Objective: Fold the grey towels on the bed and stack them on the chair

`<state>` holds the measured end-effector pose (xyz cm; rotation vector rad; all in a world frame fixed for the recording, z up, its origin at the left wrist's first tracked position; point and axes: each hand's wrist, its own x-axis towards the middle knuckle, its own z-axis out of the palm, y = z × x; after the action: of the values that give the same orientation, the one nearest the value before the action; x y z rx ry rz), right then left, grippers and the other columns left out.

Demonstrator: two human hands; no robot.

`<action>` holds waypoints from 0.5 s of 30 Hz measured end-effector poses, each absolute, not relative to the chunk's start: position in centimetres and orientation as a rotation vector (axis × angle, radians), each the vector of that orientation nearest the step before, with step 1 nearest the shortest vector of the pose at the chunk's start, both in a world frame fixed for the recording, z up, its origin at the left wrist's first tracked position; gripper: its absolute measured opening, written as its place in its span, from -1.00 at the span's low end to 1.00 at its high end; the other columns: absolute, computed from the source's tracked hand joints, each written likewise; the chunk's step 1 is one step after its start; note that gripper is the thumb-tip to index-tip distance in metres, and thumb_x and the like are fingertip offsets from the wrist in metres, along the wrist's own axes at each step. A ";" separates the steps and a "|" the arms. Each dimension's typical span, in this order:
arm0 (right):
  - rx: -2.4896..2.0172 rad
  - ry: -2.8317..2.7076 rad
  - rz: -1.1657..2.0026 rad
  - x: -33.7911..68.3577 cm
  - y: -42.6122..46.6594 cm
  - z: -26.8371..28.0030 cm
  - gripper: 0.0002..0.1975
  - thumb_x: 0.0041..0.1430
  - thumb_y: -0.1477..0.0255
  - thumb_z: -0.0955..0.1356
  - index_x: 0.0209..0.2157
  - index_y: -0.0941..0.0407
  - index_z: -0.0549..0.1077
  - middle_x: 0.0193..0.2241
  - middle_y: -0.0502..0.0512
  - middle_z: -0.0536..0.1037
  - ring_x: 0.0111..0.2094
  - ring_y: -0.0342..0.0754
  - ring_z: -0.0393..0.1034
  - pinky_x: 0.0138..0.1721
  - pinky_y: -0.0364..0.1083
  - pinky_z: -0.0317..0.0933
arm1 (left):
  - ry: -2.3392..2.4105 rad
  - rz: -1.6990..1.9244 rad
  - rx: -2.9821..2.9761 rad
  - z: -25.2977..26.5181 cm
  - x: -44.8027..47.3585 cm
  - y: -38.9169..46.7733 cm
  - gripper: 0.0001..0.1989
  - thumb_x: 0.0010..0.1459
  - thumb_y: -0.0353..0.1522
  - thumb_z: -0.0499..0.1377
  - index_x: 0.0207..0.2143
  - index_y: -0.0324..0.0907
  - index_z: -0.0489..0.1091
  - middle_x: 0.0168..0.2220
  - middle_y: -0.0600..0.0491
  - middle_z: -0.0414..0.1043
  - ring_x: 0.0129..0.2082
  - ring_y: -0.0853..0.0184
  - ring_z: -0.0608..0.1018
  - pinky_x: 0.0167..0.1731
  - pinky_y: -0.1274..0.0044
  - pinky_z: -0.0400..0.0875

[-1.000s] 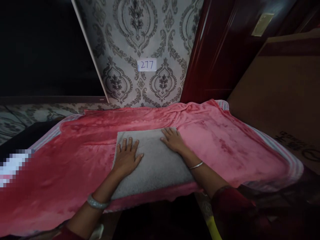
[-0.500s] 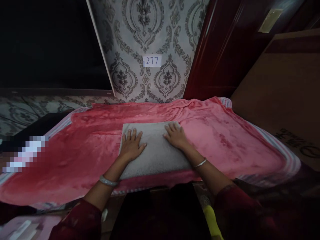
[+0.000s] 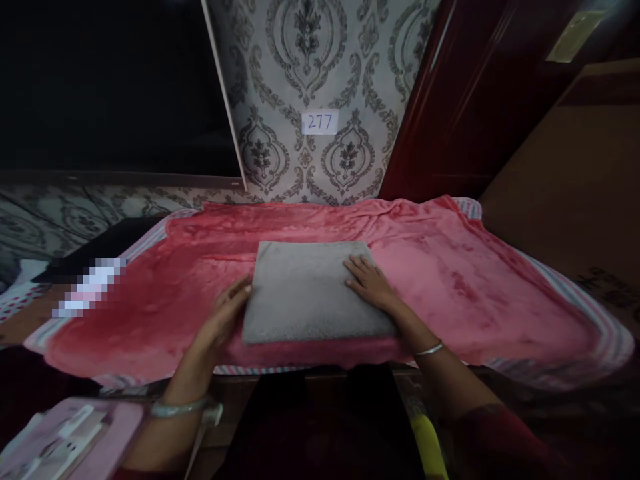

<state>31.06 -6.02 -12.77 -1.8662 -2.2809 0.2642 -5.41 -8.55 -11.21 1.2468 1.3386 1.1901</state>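
Observation:
A grey folded cloth (image 3: 305, 293), towel-like and roughly rectangular, lies flat on a pink-red plush blanket (image 3: 460, 267). My right hand (image 3: 373, 283) rests open on its right part, fingers spread and palm down. At the cloth's left edge is my left hand (image 3: 227, 310), turned on its side with the fingers stretched toward the edge. The fingertips are at or against the edge; nothing shows in that hand. What lies beneath my right palm is hidden.
A dark TV screen (image 3: 110, 87) stands at the back left, before patterned wallpaper with a paper label (image 3: 320, 122) reading 277. A large cardboard box (image 3: 575, 180) stands at the right. At the lower left is a pink stool or tray (image 3: 120, 427).
My left hand has lifted off the cloth's top and moved to its left edge, turning sideways. My right hand stays on the cloth. The view has shifted slightly left.

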 end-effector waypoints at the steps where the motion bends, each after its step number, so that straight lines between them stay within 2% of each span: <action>1: -1.873 -2.262 0.263 31.3 -6.2 -13.0 -0.40 0.43 0.22 0.19 0.43 -0.02 0.07 0.46 0.14 -0.10 0.45 0.19 -0.25 0.33 0.35 -0.12 | 1.297 1.196 1.130 -11.3 -5.9 -9.4 -0.04 -0.16 0.06 0.41 0.24 -0.22 0.35 0.10 -0.22 0.51 0.06 0.02 0.56 0.03 0.31 0.48; 3: -1.892 -2.236 0.255 31.5 -6.5 -13.2 -0.41 0.43 0.24 0.19 0.42 -0.02 0.09 0.46 0.14 -0.09 0.45 0.20 -0.24 0.32 0.35 -0.09 | 1.266 1.168 1.001 -11.4 -6.3 -10.6 0.06 -0.24 0.00 0.47 0.30 -0.18 0.27 0.05 -0.19 0.54 -0.03 0.08 0.61 -0.09 0.39 0.52; 5: -1.916 -2.216 0.247 31.2 -6.5 -13.2 -0.42 0.42 0.25 0.22 0.41 -0.01 0.12 0.45 0.15 -0.07 0.44 0.22 -0.21 0.31 0.36 -0.06 | 1.254 1.149 0.937 -11.4 -6.3 -11.0 0.05 -0.24 -0.07 0.49 0.30 -0.14 0.25 0.03 -0.17 0.56 -0.08 0.13 0.63 -0.16 0.44 0.52; 8: -1.932 -2.195 0.235 30.4 -6.5 -12.6 -0.42 0.38 0.30 0.26 0.38 0.05 0.20 0.43 0.21 0.00 0.43 0.24 -0.15 0.31 0.36 -0.05 | 1.241 1.125 0.887 -11.4 -5.7 -10.6 -0.19 -0.21 -0.12 0.48 0.12 -0.18 0.44 -0.03 -0.15 0.60 -0.11 0.14 0.64 -0.19 0.45 0.53; 11: -1.756 -2.230 0.231 28.9 -7.2 -11.8 -0.41 0.35 0.28 0.29 0.36 0.10 0.24 0.40 0.28 0.09 0.42 0.25 -0.10 0.33 0.33 -0.06 | 1.214 1.026 0.925 -11.1 -4.8 -9.9 -0.41 -0.14 -0.06 0.42 -0.12 -0.25 0.55 -0.18 -0.16 0.63 -0.15 0.08 0.64 -0.22 0.38 0.55; 13: -1.491 -2.307 0.266 27.3 -8.5 -11.2 -0.36 0.33 0.21 0.30 0.38 0.09 0.21 0.40 0.29 0.10 0.41 0.22 -0.06 0.34 0.29 -0.05 | 1.239 1.030 1.005 -10.8 -4.3 -9.8 -0.46 -0.06 -0.02 0.36 -0.17 -0.26 0.57 -0.23 -0.18 0.63 -0.14 0.01 0.64 -0.20 0.30 0.56; 15: -1.230 -2.383 0.311 25.2 -10.5 -10.8 -0.26 0.30 0.13 0.34 0.42 0.05 0.12 0.41 0.26 0.07 0.41 0.18 -0.05 0.35 0.25 -0.04 | 1.281 1.104 1.088 -10.6 -4.1 -10.3 -0.49 0.02 -0.03 0.31 -0.14 -0.23 0.57 -0.19 -0.19 0.62 -0.03 -0.03 0.60 -0.10 0.24 0.54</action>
<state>25.17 -10.54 -10.76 -1.2300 -2.3825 0.3106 -4.08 -10.26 -10.62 1.0878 1.2806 1.1037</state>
